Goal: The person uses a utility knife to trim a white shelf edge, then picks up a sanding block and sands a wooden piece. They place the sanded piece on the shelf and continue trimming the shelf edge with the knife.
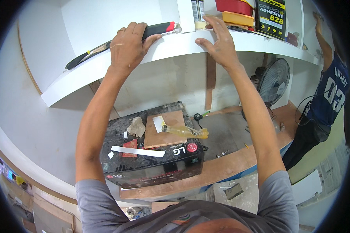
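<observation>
My left hand (129,46) lies over the front edge of a curved white shelf (171,46), thumb spread along the edge and fingertips hidden behind the knuckles. Right behind it is a tool with a black and red handle (158,29), partly covered by the hand. To its left lies a second tool with a black handle (77,60). My right hand (221,43) touches the same edge just right of a white upright divider (186,16), thumb and fingers apart with nothing visible between them.
On the shelf stand cans (198,11), red (234,6) and orange (237,18) containers and a black tin (270,19). Below, a black box (155,167) carries a board, a bottle (186,131) and scraps. A fan (274,81) and another person (330,89) are at right.
</observation>
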A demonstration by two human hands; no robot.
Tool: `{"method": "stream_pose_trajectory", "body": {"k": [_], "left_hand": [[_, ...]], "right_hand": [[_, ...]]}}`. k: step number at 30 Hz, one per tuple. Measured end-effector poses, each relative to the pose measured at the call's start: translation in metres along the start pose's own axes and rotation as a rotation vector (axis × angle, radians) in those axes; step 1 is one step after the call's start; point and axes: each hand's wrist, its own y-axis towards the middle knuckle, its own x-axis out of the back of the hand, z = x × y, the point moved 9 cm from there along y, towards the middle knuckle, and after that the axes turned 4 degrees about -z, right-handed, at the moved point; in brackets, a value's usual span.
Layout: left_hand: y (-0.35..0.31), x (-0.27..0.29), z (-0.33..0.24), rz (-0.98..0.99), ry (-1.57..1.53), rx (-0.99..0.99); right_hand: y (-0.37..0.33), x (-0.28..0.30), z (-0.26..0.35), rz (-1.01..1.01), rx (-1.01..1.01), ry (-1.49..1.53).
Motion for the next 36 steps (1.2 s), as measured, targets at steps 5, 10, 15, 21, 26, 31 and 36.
{"method": "stream_pose_trajectory", "body": {"k": [5, 10, 15, 21, 26, 31, 36], "left_hand": [[0.005, 0.001, 0.003, 0.017, 0.0, 0.001], [0.009, -0.009, 0.009, 0.1, -0.014, 0.031], [0.006, 0.0, 0.004, 0.034, 0.025, 0.021], [0.004, -0.005, 0.003, 0.055, 0.027, 0.014], [0.004, -0.005, 0.001, 0.009, 0.078, -0.011], [0.001, 0.003, -0.005, -0.12, 0.144, -0.076], [-0.001, 0.001, -0.008, -0.111, 0.162, -0.088]], "right_hand": [[-0.001, -0.004, -0.004, 0.018, 0.0, 0.026], [0.001, -0.006, -0.006, -0.002, -0.007, 0.018], [0.007, -0.011, 0.005, -0.103, 0.033, -0.056], [0.01, -0.013, -0.006, -0.152, 0.033, -0.081], [0.009, -0.01, -0.01, -0.122, 0.251, -0.153], [0.011, -0.012, 0.017, -0.178, 0.366, -0.214], [0.013, -0.014, 0.017, -0.163, 0.45, -0.304]]}}
